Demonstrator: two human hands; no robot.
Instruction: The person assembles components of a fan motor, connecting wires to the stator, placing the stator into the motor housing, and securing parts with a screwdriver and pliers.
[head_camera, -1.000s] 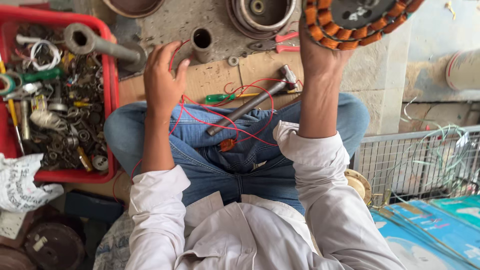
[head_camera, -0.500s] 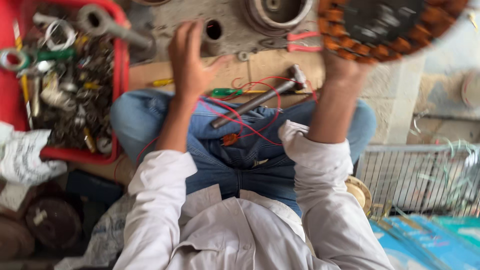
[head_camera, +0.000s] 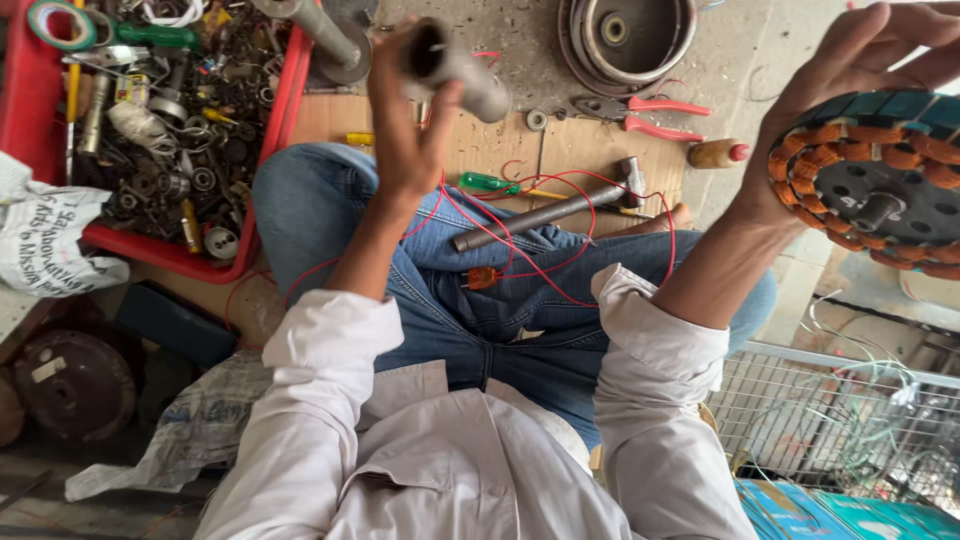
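My left hand (head_camera: 405, 120) grips a short grey metal pipe (head_camera: 455, 72) and holds it up over my left knee, open end toward me. My right hand (head_camera: 850, 95) holds a round motor stator (head_camera: 880, 180) with orange copper windings and a central shaft, raised at the far right. Thin red wires (head_camera: 540, 235) lie across my jeans. A hammer (head_camera: 545, 212) rests on my lap, its head toward the wooden board (head_camera: 580, 140).
A red tray (head_camera: 270, 130) of nuts, bearings and small tools sits at the left. Red-handled pliers (head_camera: 640, 112), a green screwdriver (head_camera: 490, 182), a small bottle (head_camera: 718, 153) and a round metal housing (head_camera: 630, 35) lie ahead. A wire cage (head_camera: 840, 420) stands at the lower right.
My left hand picked the grey pipe up off the floor and raised it. My right hand swung the stator rightward and lower, tilting its face toward me.
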